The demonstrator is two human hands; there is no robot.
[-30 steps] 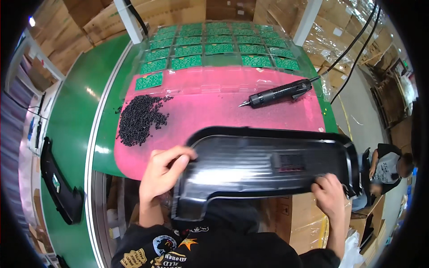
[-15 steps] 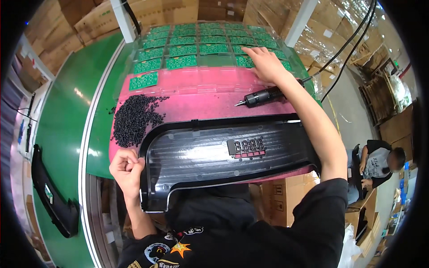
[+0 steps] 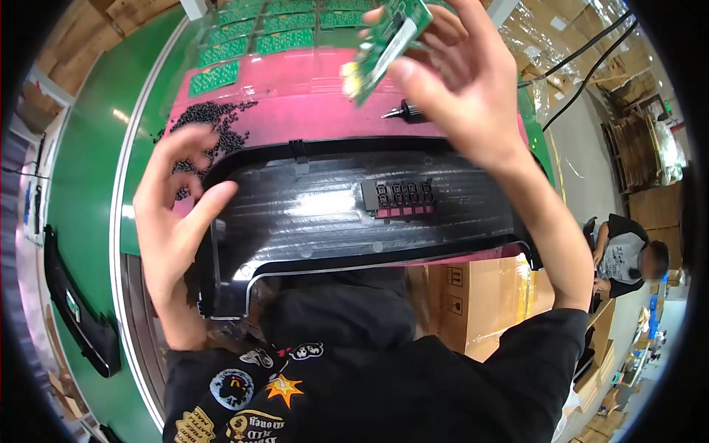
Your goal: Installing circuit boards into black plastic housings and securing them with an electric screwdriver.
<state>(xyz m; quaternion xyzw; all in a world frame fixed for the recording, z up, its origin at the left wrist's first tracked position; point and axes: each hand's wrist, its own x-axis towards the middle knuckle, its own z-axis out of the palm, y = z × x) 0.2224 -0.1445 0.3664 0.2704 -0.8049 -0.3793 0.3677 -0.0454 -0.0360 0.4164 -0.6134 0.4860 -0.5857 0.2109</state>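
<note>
Raised above the work mat, my right hand (image 3: 465,88) grips a green circuit board (image 3: 388,48) tilted on edge, with a yellowish part at its lower end. My left hand (image 3: 173,203) is empty, fingers curved apart, at the left end of a long black plastic housing (image 3: 310,214). The housing lies with its hollow side up and has a cut-out of digit-shaped openings (image 3: 402,198) near its middle. Behind my left hand spreads a pile of small black screws (image 3: 214,122). A black electric screwdriver (image 3: 406,111) lies partly hidden behind my right hand.
Rows of green circuit boards (image 3: 284,42) sit in a clear plastic tray at the back of the pink mat (image 3: 310,96). Another black housing (image 3: 77,310) lies on the green surface at left. A cardboard box (image 3: 473,295) stands below the housing; a person (image 3: 624,255) sits at far right.
My right hand has come back from the tray with a circuit board in it. My left hand has opened from a closed pinch and risen slightly. The view has shifted.
</note>
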